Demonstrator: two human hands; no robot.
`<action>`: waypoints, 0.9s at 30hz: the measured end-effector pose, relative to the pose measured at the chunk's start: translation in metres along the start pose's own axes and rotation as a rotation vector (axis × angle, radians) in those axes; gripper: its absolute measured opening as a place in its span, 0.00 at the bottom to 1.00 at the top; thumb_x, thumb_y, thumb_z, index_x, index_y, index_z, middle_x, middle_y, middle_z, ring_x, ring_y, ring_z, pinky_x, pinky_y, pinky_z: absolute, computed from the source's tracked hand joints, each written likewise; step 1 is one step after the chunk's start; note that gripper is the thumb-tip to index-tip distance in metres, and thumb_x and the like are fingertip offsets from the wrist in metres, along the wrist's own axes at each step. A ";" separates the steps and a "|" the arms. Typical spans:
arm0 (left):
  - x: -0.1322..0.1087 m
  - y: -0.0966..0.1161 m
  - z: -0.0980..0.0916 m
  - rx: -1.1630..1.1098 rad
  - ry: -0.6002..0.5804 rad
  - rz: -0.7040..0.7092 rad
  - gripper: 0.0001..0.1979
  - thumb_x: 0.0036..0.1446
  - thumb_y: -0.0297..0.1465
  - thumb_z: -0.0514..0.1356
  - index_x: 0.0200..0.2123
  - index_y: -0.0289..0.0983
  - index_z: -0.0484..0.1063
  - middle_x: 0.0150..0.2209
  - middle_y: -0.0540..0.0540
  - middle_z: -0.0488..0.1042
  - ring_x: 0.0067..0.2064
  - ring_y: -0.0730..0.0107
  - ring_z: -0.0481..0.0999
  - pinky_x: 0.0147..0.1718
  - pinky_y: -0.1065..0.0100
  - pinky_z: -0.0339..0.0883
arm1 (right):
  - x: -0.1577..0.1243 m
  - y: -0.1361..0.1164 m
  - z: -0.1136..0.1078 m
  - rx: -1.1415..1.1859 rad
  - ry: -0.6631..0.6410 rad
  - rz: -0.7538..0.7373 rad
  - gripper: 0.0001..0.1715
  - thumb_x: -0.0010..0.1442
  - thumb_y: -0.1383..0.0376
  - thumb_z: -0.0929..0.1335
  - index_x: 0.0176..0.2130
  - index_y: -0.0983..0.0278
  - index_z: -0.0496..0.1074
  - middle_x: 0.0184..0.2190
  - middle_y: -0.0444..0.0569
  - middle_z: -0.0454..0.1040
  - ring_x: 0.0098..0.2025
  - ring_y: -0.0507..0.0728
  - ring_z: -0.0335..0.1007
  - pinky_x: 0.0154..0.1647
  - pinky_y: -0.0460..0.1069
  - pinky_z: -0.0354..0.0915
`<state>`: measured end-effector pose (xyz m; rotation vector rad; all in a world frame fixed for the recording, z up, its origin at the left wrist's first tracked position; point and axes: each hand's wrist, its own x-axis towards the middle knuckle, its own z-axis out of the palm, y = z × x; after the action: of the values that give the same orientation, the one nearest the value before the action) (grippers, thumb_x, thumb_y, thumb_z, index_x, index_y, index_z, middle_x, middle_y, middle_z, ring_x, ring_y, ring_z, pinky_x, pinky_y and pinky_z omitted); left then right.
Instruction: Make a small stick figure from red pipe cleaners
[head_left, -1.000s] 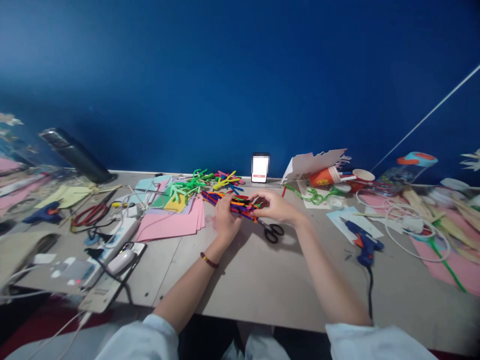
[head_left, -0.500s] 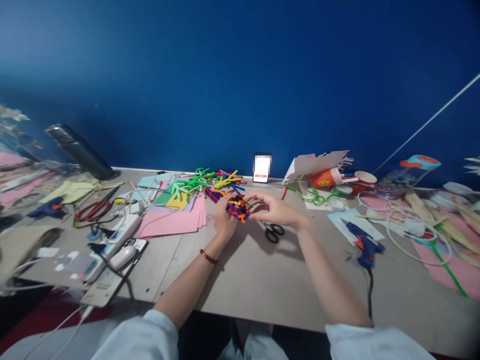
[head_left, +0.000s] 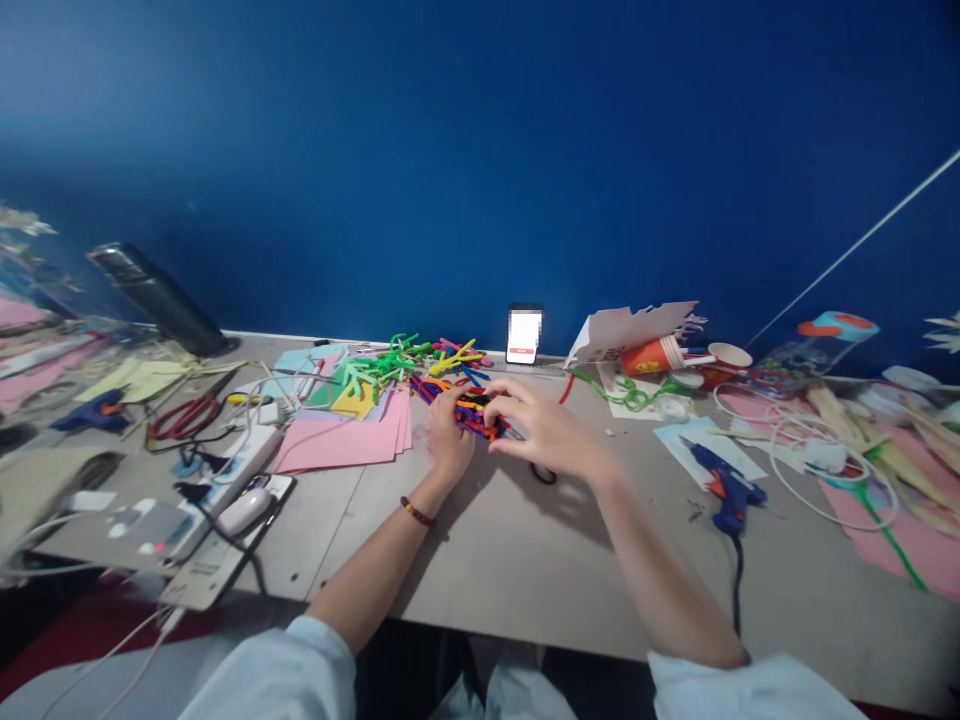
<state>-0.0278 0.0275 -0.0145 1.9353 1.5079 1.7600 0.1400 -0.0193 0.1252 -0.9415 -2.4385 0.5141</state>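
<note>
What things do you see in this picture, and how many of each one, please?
pipe cleaner bundle: one, orange, purple and black, between both hands
pipe cleaner shapes: many, mostly green and yellow, behind the hands
paper sheets: several, pink, left of the hands
scissors: one, black handles, below the right hand
hot glue guns: two, blue, far left and right
phone: one, screen blurred, upright by the wall
paper cup: one, orange, back right
power strip: one, white, left
bead bracelet: one, dark, on left wrist
left hand: one, holds bundle
right hand: one, fingers on bundle
</note>
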 end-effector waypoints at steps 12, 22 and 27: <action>0.002 0.007 0.000 0.078 0.049 0.098 0.27 0.54 0.31 0.60 0.56 0.39 0.57 0.55 0.37 0.63 0.59 0.56 0.62 0.58 0.52 0.57 | 0.010 0.036 0.005 0.315 0.437 0.244 0.09 0.56 0.57 0.67 0.32 0.61 0.69 0.32 0.47 0.73 0.31 0.55 0.71 0.31 0.50 0.70; -0.008 0.011 0.007 0.106 -0.204 0.185 0.21 0.58 0.31 0.57 0.55 0.37 0.60 0.56 0.38 0.64 0.58 0.59 0.64 0.56 0.55 0.60 | 0.001 0.108 0.001 0.671 0.477 0.705 0.15 0.48 0.60 0.73 0.33 0.62 0.66 0.22 0.43 0.73 0.19 0.52 0.70 0.15 0.45 0.66; -0.018 0.013 0.014 0.113 -0.357 0.158 0.22 0.55 0.28 0.57 0.54 0.37 0.61 0.56 0.38 0.64 0.58 0.58 0.64 0.56 0.54 0.61 | -0.010 0.141 0.007 0.594 0.425 0.844 0.08 0.50 0.70 0.71 0.29 0.64 0.66 0.20 0.44 0.73 0.20 0.51 0.70 0.13 0.41 0.62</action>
<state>-0.0064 0.0158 -0.0225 2.3288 1.3863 1.3064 0.2162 0.0701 0.0463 -1.5634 -1.3053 1.1005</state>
